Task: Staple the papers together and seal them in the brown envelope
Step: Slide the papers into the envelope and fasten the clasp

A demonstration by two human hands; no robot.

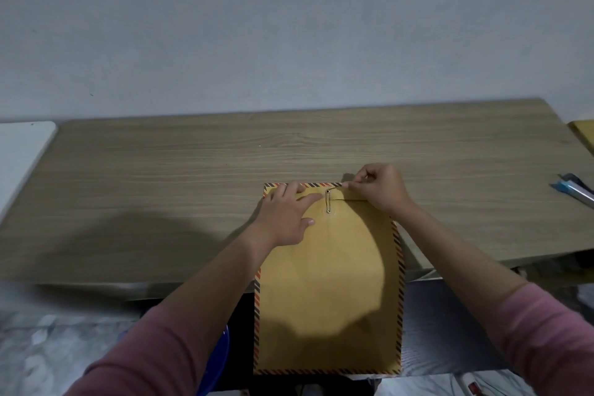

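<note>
Right fingers (355, 182) pinched shut on the thin string (337, 190), upper centre of frame, just past the envelope's top edge. String runs left from the pinch to the upper button of the clasp (328, 201); a second dark line goes off right along the flap edge.

Left fingers (302, 194) spread flat, holding nothing, pressing the flap (313, 194) down just left of the clasp. Index tip almost touches it.

Envelope (328, 283) lies flap side up, top part on the table (193, 170), lower half hanging off the near edge toward the lap. Papers not visible; my guess is they're inside, can't confirm. Stapler not identifiable. Something blue and silver at the right edge, too blurred to call.

Step in hand, as I read it: winding the string to close the flap.

How to do it well:
- Keep the string taut so it seats under the button rim rather than riding over.
- Keep the left hand (283, 219) pressing so the flap doesn't lift and slacken the wrap.
- Keep the left index clear of the string path.
- Figure-eight between both buttons, not loops on one.
- Pull gently: thin string, paper-mounted buttons can tear out.
- The overhang could let the envelope slide; left palm weight should stop that.
</note>
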